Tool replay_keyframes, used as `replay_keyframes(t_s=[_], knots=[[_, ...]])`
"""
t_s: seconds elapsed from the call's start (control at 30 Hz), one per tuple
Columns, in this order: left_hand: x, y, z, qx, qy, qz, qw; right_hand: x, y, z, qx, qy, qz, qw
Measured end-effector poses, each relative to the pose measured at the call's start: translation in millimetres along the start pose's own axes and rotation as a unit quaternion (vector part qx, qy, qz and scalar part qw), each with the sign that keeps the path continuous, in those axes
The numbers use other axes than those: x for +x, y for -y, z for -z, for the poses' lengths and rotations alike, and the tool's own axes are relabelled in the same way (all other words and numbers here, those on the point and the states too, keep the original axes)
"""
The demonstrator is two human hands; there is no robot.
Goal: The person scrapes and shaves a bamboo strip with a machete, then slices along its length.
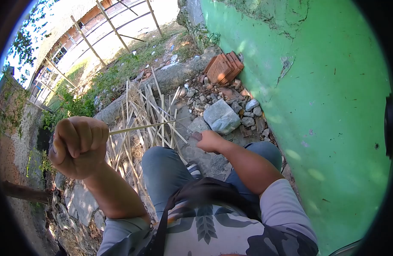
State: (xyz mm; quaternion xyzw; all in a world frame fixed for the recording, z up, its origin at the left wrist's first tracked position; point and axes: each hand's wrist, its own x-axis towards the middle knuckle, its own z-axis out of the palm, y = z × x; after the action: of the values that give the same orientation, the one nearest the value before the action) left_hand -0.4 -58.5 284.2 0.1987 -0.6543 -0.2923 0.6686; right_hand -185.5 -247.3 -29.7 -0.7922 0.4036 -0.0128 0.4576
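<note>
My left hand (82, 145) is raised at the left, its fingers closed in a fist around one end of a thin bamboo strip (141, 127). The strip runs right, nearly level, toward my right hand (210, 141). That hand is closed over my knees on what looks like a knife (184, 127), its slim grey blade pointing up and left. The blade meets or crosses the strip's far end; whether they touch I cannot tell. Below and beyond lies a loose heap of split bamboo strips (141, 112) on the ground.
A green wall (324, 106) rises close on my right. Ahead are a pale stone block (222, 117), rubble, and stacked clay roof tiles (223, 68). A low stone edge (164, 78) borders grass, with bamboo posts (112, 26) beyond. A brick wall (10, 141) stands left.
</note>
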Motion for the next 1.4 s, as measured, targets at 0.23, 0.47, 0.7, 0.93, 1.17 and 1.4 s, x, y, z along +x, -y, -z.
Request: replay_keyframes(t_s=[0.23, 0.47, 0.7, 0.93, 1.17, 1.4], knots=[[2, 7, 2, 0.040, -0.045, -0.031, 0.998, -30, 32, 23, 0.069, -0.007, 0.177, 0.982], [0, 2, 4, 0.012, -0.041, -0.014, 0.999, -18, 23, 13, 0.091, 0.049, 0.068, 0.992], [-6, 4, 7, 0.031, -0.071, -0.034, 0.996, -28, 32, 27, 0.075, 0.018, 0.152, 0.985], [0, 4, 10, 0.006, -0.077, -0.025, 0.997, -21, 27, 12, 0.165, 0.076, 0.131, 0.975], [-3, 4, 3, 0.024, -0.052, -0.024, 0.998, -14, 17, 16, 0.054, 0.045, 0.062, 0.996], [1, 6, 3, 0.004, -0.055, -0.017, 0.998, -25, 28, 15, 0.159, 0.068, 0.204, 0.964]])
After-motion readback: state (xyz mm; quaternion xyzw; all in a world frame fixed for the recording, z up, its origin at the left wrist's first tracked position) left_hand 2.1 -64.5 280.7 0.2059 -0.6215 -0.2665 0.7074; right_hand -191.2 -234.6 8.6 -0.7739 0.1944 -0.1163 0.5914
